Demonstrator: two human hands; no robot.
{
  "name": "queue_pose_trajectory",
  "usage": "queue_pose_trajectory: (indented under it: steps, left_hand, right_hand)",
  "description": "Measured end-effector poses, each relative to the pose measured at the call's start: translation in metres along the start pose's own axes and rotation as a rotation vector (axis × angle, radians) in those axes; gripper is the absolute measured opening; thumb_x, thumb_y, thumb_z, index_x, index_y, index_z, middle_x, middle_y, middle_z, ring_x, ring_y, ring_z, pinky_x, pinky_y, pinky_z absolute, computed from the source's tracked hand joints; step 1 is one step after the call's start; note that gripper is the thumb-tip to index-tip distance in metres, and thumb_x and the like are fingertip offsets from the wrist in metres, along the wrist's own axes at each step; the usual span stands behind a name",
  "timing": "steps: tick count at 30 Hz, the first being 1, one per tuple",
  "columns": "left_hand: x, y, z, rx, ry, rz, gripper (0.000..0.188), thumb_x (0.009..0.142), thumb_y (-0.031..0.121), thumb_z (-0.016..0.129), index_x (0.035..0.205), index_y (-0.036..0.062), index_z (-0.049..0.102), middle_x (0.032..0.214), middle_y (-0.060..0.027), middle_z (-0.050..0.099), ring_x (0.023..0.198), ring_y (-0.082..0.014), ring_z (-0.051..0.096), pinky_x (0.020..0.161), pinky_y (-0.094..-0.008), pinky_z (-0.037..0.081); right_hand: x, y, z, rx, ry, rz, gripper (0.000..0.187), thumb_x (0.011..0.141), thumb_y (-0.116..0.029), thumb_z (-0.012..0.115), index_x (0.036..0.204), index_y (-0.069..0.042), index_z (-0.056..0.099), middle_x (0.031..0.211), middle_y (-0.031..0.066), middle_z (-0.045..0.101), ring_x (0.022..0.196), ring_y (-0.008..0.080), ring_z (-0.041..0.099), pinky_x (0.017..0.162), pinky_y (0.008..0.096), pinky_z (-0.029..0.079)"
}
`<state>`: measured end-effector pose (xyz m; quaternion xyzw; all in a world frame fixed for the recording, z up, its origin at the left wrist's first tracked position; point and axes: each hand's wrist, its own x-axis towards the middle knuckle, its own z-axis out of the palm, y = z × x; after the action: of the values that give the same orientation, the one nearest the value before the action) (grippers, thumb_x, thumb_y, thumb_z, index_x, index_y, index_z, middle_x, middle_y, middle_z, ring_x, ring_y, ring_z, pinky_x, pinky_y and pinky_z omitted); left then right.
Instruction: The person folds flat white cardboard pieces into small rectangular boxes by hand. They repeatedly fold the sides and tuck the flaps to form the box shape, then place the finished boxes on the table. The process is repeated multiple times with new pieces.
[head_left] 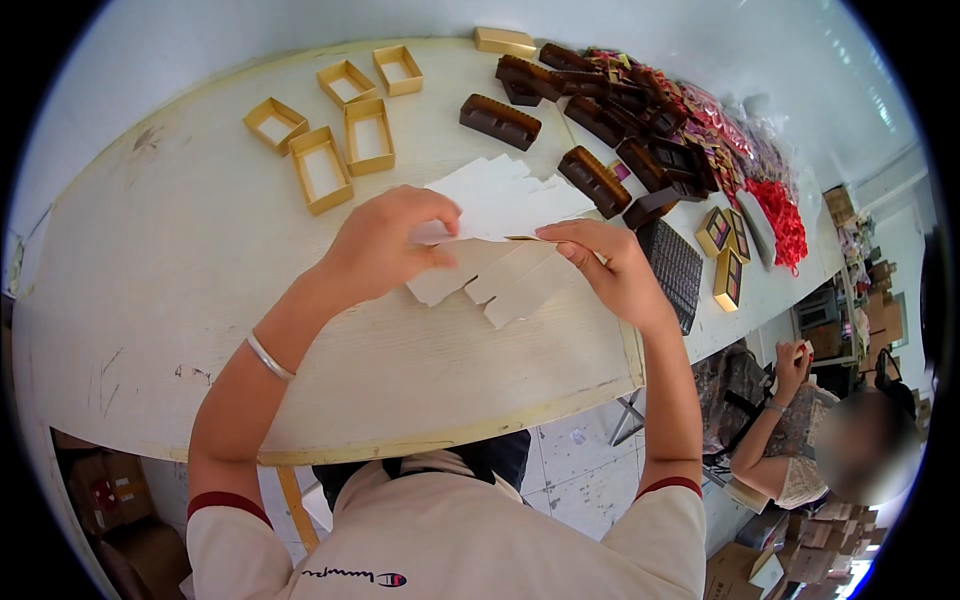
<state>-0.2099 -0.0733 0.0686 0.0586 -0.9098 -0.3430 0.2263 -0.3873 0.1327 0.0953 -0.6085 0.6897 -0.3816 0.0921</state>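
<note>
A pale flat cardboard box blank (485, 236) spans the space between my hands above the table. My right hand (615, 270) is closed on its right end, thumb and index finger pinching the edge, where a thin gold strip shows. At the left end, my left hand (385, 245) curls its fingers round the card; its thumb stands a little off and is blurred. More white blanks (490, 195) lie stacked just beyond, with notched edges. Nearer me, other notched blanks (510, 285) rest on the table, partly under the held one.
Several gold open boxes (320, 170) stand at the far left. Dark brown plastic trays (500, 122) are heaped at the far right, beside red shredded filler (775, 220), small gold boxes (728, 278) and a black grid-like panel (672, 270). Another person (800, 450) sits at the right.
</note>
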Motion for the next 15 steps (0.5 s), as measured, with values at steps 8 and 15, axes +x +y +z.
queue_pose_trajectory:
  steps: [8, 15]
  left_hand:
    - [-0.002, -0.008, -0.005, 0.09, -0.337, -0.219, 0.037, 0.084, 0.034, 0.069, 0.11, 0.0081, 0.067, 0.111, -0.0119, 0.067, 0.102, -0.0302, 0.061, 0.085, -0.0373, 0.049]
    - [-0.013, -0.017, 0.017, 0.109, -0.303, 0.047, 0.042, 0.085, 0.042, 0.067, 0.11, 0.0076, 0.067, 0.113, -0.0098, 0.066, 0.105, -0.0282, 0.06, 0.089, -0.0374, 0.048]
  right_hand:
    - [0.004, -0.004, 0.005, 0.0, -0.088, 0.067, 0.012, 0.082, -0.003, 0.071, 0.093, 0.002, 0.071, 0.087, 0.0151, 0.07, 0.079, 0.0241, 0.066, 0.071, 0.0333, 0.051]
    - [-0.001, 0.016, 0.008, 0.396, -0.308, 0.358, 0.014, 0.085, -0.01, 0.072, 0.092, 0.002, 0.071, 0.084, 0.0063, 0.07, 0.077, 0.0118, 0.061, 0.068, 0.028, 0.049]
